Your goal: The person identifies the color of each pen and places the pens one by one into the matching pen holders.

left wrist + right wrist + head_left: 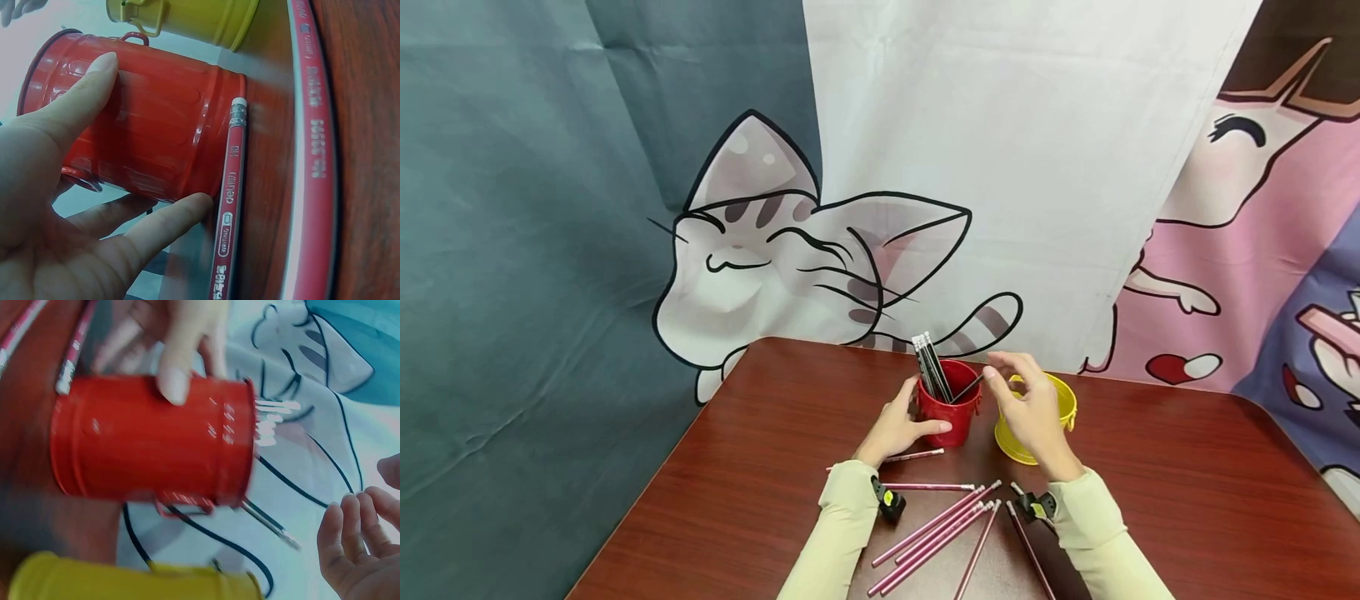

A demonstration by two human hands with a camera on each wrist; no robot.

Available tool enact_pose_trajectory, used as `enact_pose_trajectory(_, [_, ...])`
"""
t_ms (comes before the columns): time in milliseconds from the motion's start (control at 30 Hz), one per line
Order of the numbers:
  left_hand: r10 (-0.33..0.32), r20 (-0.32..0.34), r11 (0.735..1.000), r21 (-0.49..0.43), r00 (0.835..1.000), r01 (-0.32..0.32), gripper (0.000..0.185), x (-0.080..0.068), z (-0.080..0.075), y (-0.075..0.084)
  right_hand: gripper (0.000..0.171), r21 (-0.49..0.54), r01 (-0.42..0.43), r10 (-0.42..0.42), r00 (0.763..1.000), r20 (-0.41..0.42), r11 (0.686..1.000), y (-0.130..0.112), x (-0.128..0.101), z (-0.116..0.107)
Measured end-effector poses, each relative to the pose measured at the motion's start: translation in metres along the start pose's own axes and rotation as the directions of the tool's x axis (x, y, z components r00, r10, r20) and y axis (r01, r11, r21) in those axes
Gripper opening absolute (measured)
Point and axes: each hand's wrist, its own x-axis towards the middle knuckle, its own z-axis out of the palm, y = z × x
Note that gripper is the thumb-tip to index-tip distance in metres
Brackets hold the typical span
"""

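Observation:
A small red metal bucket (946, 425) stands upright on the table. My left hand (897, 427) holds it from the left, thumb across the near wall and fingers around the side. Inside it, a bunch of black pencils (929, 367) leans left, with pale eraser ends up. One separate black pencil (967, 388) slants right over the rim. Just past that pencil's end is my right hand (1030, 408), its fingers loosely bent; the right wrist view shows this hand (365, 550) apart from the pencil, holding nothing. A yellow bucket (1017, 448) stands partly hidden behind the right hand.
Several pink pencils (936, 533) lie loose on the table (722, 500) between the forearms. One pink pencil (229, 181) lies close to the red bucket's base. Darker pencils (1030, 546) lie near the right forearm. A printed cloth (1037, 167) hangs behind the table.

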Motion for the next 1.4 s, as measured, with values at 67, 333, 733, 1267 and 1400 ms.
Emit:
enact_pose_trajectory(67, [0.006, -0.002, 1.000, 0.001, 1.000, -0.006, 0.082, -0.001, 0.000, 0.001, 0.022, -0.007, -0.003, 0.003, 1.000, -0.023, 1.000, 0.001, 0.002, -0.008])
enact_pose_trajectory(333, [0.018, -0.001, 1.000, 0.005, 1.000, -0.018, 0.081, 0.000, 0.001, -0.001, 0.026, -0.033, -0.069, 0.066, 0.996, -0.066, 0.997, 0.018, 0.002, -0.033])
enact_pose_trajectory(733, [0.013, 0.007, 1.000, -0.013, 1.000, -0.013, 0.082, 0.001, 0.003, -0.003, 0.042, -0.185, -0.168, 0.155, 0.984, -0.083, 0.968, 0.080, -0.017, -0.064])
enact_pose_trajectory(1267, [-0.006, 0.042, 1.000, 0.000, 0.999, 0.006, 0.087, -0.003, -0.003, -0.003, 0.083, -0.266, -0.227, 0.271, 0.952, 0.140, 0.937, 0.105, -0.038, -0.072])
enact_pose_trajectory(1400, [-0.051, 0.077, 0.997, 0.064, 0.996, 0.046, 0.098, -0.007, -0.008, -0.001, 0.084, -0.273, -0.243, 0.292, 0.944, 0.156, 0.931, 0.109, -0.041, -0.070])
